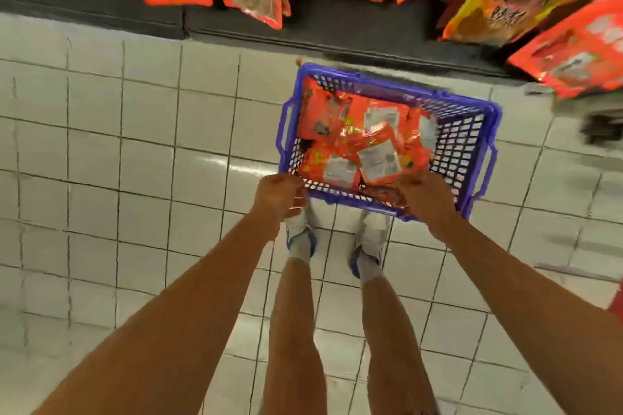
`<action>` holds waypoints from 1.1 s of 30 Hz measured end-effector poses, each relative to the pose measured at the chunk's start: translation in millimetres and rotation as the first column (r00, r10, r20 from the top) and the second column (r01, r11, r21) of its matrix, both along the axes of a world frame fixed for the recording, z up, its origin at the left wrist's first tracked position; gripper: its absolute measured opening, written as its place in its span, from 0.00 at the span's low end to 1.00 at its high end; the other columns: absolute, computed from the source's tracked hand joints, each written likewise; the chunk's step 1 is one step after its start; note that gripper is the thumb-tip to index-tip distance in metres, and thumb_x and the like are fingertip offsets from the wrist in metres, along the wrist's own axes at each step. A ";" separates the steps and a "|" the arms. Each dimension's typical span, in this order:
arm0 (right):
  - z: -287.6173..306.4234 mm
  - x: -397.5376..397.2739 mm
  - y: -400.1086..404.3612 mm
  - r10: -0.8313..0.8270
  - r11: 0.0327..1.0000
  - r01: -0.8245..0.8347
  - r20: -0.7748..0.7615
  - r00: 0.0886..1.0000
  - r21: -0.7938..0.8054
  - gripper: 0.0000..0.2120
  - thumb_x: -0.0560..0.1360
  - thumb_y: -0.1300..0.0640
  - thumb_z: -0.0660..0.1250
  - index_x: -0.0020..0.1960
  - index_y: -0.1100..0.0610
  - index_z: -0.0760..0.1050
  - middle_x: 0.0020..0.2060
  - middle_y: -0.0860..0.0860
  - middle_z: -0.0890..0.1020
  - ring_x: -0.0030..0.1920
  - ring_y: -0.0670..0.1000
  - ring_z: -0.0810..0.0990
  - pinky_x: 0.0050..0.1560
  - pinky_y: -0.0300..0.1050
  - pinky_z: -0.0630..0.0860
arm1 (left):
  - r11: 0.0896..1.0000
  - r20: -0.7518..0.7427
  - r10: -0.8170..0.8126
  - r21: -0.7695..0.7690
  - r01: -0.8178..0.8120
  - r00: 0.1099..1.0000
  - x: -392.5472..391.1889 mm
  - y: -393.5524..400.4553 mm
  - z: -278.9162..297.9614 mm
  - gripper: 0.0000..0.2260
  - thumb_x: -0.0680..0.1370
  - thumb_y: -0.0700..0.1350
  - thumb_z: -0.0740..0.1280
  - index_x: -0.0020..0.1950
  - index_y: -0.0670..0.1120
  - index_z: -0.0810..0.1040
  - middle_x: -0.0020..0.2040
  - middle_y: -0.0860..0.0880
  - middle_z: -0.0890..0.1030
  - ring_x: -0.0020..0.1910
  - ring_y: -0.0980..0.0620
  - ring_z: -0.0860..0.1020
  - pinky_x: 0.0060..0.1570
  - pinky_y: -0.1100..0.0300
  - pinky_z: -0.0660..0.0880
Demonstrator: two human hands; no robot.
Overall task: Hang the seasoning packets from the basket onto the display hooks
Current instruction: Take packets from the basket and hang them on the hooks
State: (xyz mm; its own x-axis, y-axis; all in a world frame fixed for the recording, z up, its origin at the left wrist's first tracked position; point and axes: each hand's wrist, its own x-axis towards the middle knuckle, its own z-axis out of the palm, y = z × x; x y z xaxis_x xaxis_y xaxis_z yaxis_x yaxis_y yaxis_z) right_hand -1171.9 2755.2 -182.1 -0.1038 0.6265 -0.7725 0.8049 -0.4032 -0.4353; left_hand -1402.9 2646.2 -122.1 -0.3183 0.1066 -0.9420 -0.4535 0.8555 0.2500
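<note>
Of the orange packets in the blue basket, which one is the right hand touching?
The dark red-orange foil packet at the blue plastic basket's near edge, which the right hand grips; the other packets lie deeper, untouched.

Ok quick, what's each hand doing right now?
Left hand: curled at the near rim of the basket, seemingly pinching something shiny.
Right hand: curled over a seasoning packet at the same rim.

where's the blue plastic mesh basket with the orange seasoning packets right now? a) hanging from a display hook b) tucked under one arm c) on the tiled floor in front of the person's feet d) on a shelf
c: the blue plastic mesh basket sits on the white tiled floor just ahead of the shoes, with both hands at its near rim.
</note>
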 end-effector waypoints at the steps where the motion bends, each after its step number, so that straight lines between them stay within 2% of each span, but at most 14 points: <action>1: -23.4 1.1 -3.2 0.075 0.997 -0.074 0.012 0.997 -0.037 0.10 0.79 0.61 0.64 0.41 0.58 0.82 0.34 0.53 0.80 0.36 0.54 0.79 0.37 0.46 0.75 | 1.000 0.002 -0.024 0.000 0.024 1.000 1.5 -0.7 -21.6 0.04 0.80 0.40 0.66 0.53 0.41 0.77 0.47 0.40 0.81 0.44 0.42 0.80 0.40 0.55 0.76; 3: -69.6 3.4 -9.5 0.322 0.941 -0.320 0.006 0.947 -0.110 0.13 0.80 0.61 0.63 0.45 0.49 0.84 0.42 0.54 0.82 0.40 0.54 0.80 0.40 0.41 0.71 | 0.997 -0.001 -0.081 -0.004 0.081 0.997 5.2 -1.3 -61.2 0.05 0.80 0.41 0.67 0.53 0.41 0.78 0.47 0.39 0.81 0.44 0.42 0.79 0.44 0.52 0.76; 6: -128.0 2.2 -18.5 0.561 0.824 -0.558 -0.001 0.828 -0.098 0.15 0.81 0.63 0.61 0.60 0.52 0.83 0.56 0.60 0.83 0.55 0.62 0.80 0.52 0.49 0.74 | 0.981 0.003 -0.191 -0.021 0.191 0.982 11.6 -1.4 -110.1 0.05 0.77 0.44 0.69 0.48 0.42 0.79 0.47 0.36 0.81 0.45 0.40 0.79 0.48 0.49 0.75; 7: -144.5 -1.0 -23.3 0.580 0.812 -0.577 0.014 0.814 -0.089 0.15 0.81 0.62 0.61 0.60 0.52 0.83 0.55 0.60 0.83 0.55 0.62 0.80 0.54 0.52 0.76 | 0.970 -0.003 -0.241 -0.024 0.241 0.971 13.0 -1.4 -125.2 0.04 0.77 0.43 0.68 0.46 0.43 0.78 0.48 0.36 0.81 0.46 0.39 0.79 0.50 0.48 0.76; 9: -171.5 -11.9 -31.9 0.633 0.774 -0.631 0.105 0.767 -0.059 0.14 0.81 0.55 0.59 0.58 0.55 0.82 0.44 0.56 0.83 0.44 0.57 0.80 0.43 0.47 0.75 | 0.953 -0.023 -0.302 -0.032 0.302 0.953 14.1 -2.3 -152.3 0.05 0.79 0.41 0.66 0.45 0.42 0.79 0.48 0.35 0.81 0.47 0.39 0.79 0.52 0.42 0.77; 11: -197.6 -29.3 -38.1 0.569 0.823 -0.563 0.111 0.815 -0.080 0.17 0.80 0.49 0.59 0.61 0.56 0.79 0.43 0.53 0.83 0.41 0.54 0.80 0.39 0.42 0.73 | 0.944 -0.043 -0.329 -0.033 0.328 0.943 13.7 -1.9 -174.1 0.07 0.80 0.39 0.65 0.49 0.38 0.81 0.48 0.32 0.82 0.46 0.39 0.79 0.52 0.38 0.78; 12: -211.4 -40.5 -39.9 0.541 0.840 -0.534 0.078 0.837 -0.100 0.18 0.81 0.49 0.62 0.66 0.57 0.76 0.52 0.56 0.84 0.49 0.58 0.82 0.47 0.45 0.76 | 0.931 -0.060 -0.365 -0.038 0.364 0.929 13.1 -0.9 -182.0 0.07 0.79 0.38 0.64 0.50 0.38 0.81 0.49 0.32 0.82 0.46 0.38 0.80 0.54 0.37 0.78; 14: -236.3 -66.5 -43.2 0.564 0.820 -0.563 -0.027 0.825 -0.102 0.23 0.81 0.49 0.64 0.72 0.59 0.71 0.68 0.60 0.76 0.67 0.62 0.75 0.65 0.48 0.69 | 0.894 -0.108 -0.448 -0.069 0.442 0.888 9.2 -0.1 -192.8 0.09 0.78 0.38 0.63 0.49 0.42 0.83 0.47 0.38 0.84 0.49 0.37 0.82 0.52 0.39 0.81; 19: -264.3 -101.9 -61.5 0.779 0.550 -0.784 -0.162 0.606 -0.286 0.30 0.83 0.37 0.50 0.81 0.49 0.56 0.80 0.59 0.57 0.79 0.62 0.57 0.77 0.60 0.56 | 0.902 -0.142 -0.430 -0.097 0.420 0.892 0.5 -3.9 -204.1 0.13 0.78 0.37 0.61 0.40 0.49 0.80 0.42 0.42 0.85 0.43 0.41 0.85 0.43 0.44 0.84; 23: -242.1 -93.4 -57.6 0.825 0.511 -0.841 -0.172 0.538 -0.179 0.24 0.84 0.38 0.51 0.69 0.51 0.72 0.67 0.60 0.75 0.68 0.63 0.73 0.61 0.54 0.69 | 0.904 -0.167 -0.427 -0.080 0.420 0.889 1.9 -7.5 -203.6 0.10 0.78 0.37 0.61 0.43 0.43 0.81 0.43 0.38 0.84 0.44 0.38 0.84 0.46 0.41 0.82; 26: -223.1 -85.1 -45.6 0.796 0.556 -0.825 -0.221 0.564 -0.103 0.26 0.76 0.29 0.54 0.67 0.42 0.70 0.66 0.58 0.77 0.66 0.61 0.75 0.64 0.55 0.72 | 0.916 -0.198 -0.400 -0.058 0.397 0.895 4.4 -9.5 -201.2 0.07 0.79 0.38 0.63 0.47 0.43 0.81 0.42 0.40 0.84 0.44 0.39 0.84 0.45 0.41 0.82; 28: -215.7 -77.0 -37.3 0.735 0.599 -0.790 -0.302 0.607 -0.131 0.27 0.74 0.32 0.64 0.69 0.39 0.70 0.63 0.50 0.80 0.62 0.54 0.77 0.62 0.50 0.75 | 0.929 -0.264 -0.368 -0.058 0.366 0.892 4.1 -10.0 -200.7 0.08 0.79 0.38 0.63 0.47 0.46 0.81 0.42 0.45 0.83 0.43 0.43 0.83 0.41 0.48 0.82; 31: -200.7 -60.9 -28.0 0.689 0.593 -0.785 -0.394 0.609 -0.177 0.24 0.71 0.37 0.73 0.64 0.31 0.70 0.47 0.43 0.80 0.47 0.44 0.78 0.47 0.40 0.72 | 0.932 -0.349 -0.353 -0.043 0.361 0.868 2.0 -9.6 -196.7 0.08 0.79 0.38 0.62 0.48 0.48 0.81 0.43 0.49 0.83 0.42 0.50 0.81 0.38 0.60 0.75; 33: -193.5 -48.2 -28.8 0.760 0.516 -0.842 -0.370 0.534 -0.157 0.30 0.69 0.36 0.73 0.68 0.38 0.69 0.56 0.40 0.76 0.55 0.43 0.75 0.52 0.39 0.72 | 0.932 -0.355 -0.344 -0.014 0.363 0.869 1.6 -9.3 -193.1 0.08 0.80 0.39 0.63 0.47 0.49 0.79 0.43 0.52 0.82 0.41 0.54 0.81 0.35 0.63 0.73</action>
